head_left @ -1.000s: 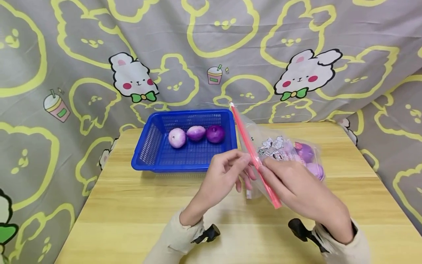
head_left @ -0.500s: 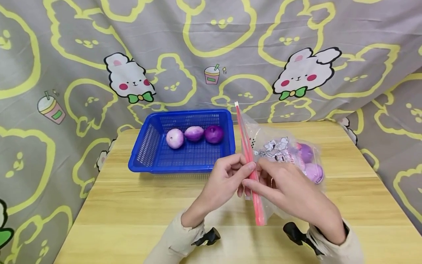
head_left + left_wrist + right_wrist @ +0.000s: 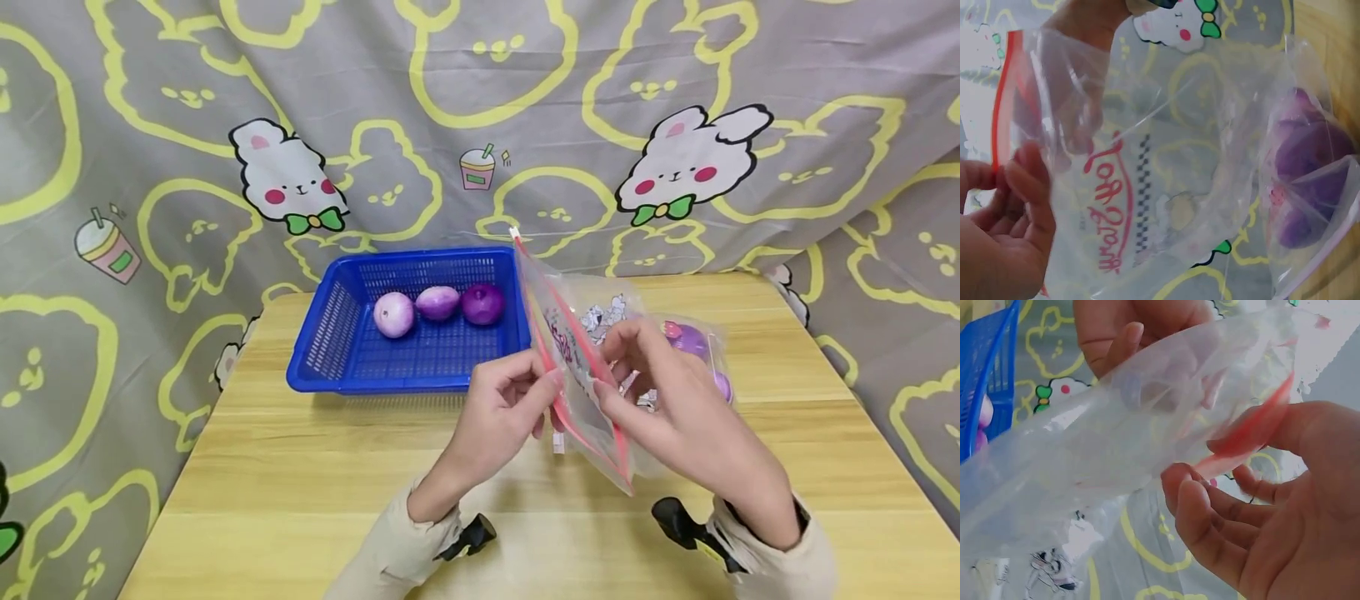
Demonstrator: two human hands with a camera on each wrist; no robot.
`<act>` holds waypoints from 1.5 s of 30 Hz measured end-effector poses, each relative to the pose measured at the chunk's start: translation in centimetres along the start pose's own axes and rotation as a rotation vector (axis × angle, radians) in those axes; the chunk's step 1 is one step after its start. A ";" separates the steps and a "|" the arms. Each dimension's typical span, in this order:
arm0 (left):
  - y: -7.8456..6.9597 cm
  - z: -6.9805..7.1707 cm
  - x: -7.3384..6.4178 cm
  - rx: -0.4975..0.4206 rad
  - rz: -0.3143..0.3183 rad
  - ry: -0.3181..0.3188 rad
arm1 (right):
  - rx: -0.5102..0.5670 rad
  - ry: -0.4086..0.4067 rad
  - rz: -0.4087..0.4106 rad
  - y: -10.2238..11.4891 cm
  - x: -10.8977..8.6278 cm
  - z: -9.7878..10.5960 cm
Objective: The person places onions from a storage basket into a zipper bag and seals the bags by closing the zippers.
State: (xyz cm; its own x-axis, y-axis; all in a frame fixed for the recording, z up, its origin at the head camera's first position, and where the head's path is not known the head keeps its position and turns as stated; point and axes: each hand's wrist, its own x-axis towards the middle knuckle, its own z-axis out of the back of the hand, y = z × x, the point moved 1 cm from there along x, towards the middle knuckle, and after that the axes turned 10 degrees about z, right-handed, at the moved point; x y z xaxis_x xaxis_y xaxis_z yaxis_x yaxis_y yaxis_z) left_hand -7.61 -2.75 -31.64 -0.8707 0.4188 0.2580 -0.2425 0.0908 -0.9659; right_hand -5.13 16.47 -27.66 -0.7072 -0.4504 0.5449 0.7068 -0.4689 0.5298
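Observation:
A clear zip bag (image 3: 573, 354) with red-pink zip strips is held up over the table, its mouth spread apart. My left hand (image 3: 504, 408) pinches the near left strip between thumb and fingers. On the other strip, my right hand (image 3: 678, 408) grips with the thumb inside the mouth and curled fingers outside. Red lettering and a checkered band on the bag (image 3: 1166, 206) show in the left wrist view; I see nothing inside it. Beyond the right hand lies what looks like another clear bag, holding purple onion-like vegetables (image 3: 686, 340), partly hidden.
A blue plastic basket (image 3: 397, 385) stands at the back left. In it lie a pale onion (image 3: 393, 315), a purple-and-white onion (image 3: 438, 303) and a dark purple onion (image 3: 482, 305). A patterned grey cloth (image 3: 420, 83) hangs behind the wooden table (image 3: 300, 500).
The bag's zip strips were together and now stand apart, the mouth opened between them. My right hand has shifted its hold and drawn its strip to the right.

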 end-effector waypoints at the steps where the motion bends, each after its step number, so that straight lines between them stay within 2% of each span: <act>1: 0.1 -0.1 0.0 0.035 0.000 0.015 | -0.016 0.009 0.002 -0.1 0.0 -0.1; 4: 0.2 -0.4 0.0 0.157 -0.030 0.078 | -0.100 0.092 0.006 -0.3 -0.1 -0.4; 7: 0.2 -0.7 -0.1 0.268 -0.087 0.133 | -0.172 0.186 -0.026 -0.6 -0.2 -0.6; 9: 0.0 -0.7 -0.2 0.321 -0.121 0.140 | -0.207 0.230 -0.059 -0.7 -0.3 -0.6; 11: -0.3 -0.5 -0.3 0.354 -0.147 0.120 | -0.219 0.240 -0.078 -0.8 -0.3 -0.6; 14: -0.9 -0.1 -0.5 0.355 -0.179 0.046 | -0.250 0.189 -0.067 -0.7 -0.2 -0.4; 16: -1.2 0.2 -0.6 0.370 -0.215 -0.018 | -0.276 0.127 -0.043 -0.6 -0.2 -0.3; 18: -1.6 0.5 -0.8 0.408 -0.256 -0.051 | -0.303 0.063 -0.016 -0.4 -0.3 -0.2; 22: -2.0 0.8 -0.9 0.583 -0.303 -0.007 | -0.327 -0.030 0.014 -0.1 -0.3 -0.2; 25: -2.0 1.0 -0.8 0.709 -0.293 0.017 | -0.326 -0.091 0.009 0.0 -0.2 -0.2; 29: -1.8 1.6 -0.7 0.831 -0.265 -0.059 | -0.328 -0.152 0.032 -0.1 0.0 -0.2; 34: -1.8 2.2 -0.8 0.949 -0.205 -0.080 | -0.374 -0.186 0.080 -0.6 -0.3 -0.1; 40: -2.6 2.7 -1.6 1.202 -0.128 -0.204 | -0.482 -0.229 0.040 -1.3 -1.0 0.2; 42: -2.8 2.5 -1.9 1.224 -0.135 -0.219 | -0.519 -0.243 0.012 -1.5 -1.2 0.2; 45: -3.2 2.0 -2.2 1.192 -0.192 -0.233 | -0.547 -0.234 -0.038 -1.6 -1.2 0.4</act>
State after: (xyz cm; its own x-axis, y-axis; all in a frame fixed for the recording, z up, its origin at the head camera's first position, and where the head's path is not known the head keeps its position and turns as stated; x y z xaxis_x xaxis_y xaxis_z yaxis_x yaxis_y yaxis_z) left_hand -5.81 -5.77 -29.07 -0.8035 0.3074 0.5098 -0.5081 -0.8002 -0.3184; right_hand -5.42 18.05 -28.94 -0.6656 -0.2755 0.6936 0.5256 -0.8329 0.1735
